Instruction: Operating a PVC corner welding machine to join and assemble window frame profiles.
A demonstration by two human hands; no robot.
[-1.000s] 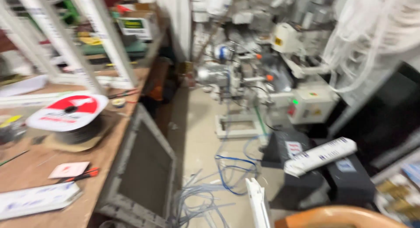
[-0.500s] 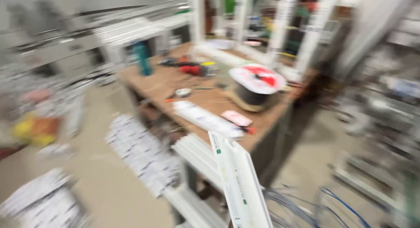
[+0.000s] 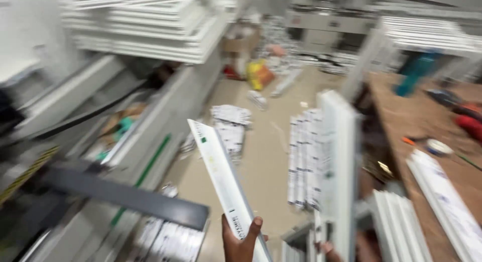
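The left hand [image 3: 240,244] has its fingers wrapped around the low end of a long white strip [image 3: 223,184], tilting it up clear of the floor [image 3: 261,156]; the right hand's fingers [image 3: 326,249] are barely visible, their grip impossible to tell.

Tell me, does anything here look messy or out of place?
Yes. White profile pieces lie scattered loose on the floor instead of on the stacks, with a yellow bag beyond them. The left hand holds a long white strip, tilted. The picture is blurred, so damage cannot be judged.
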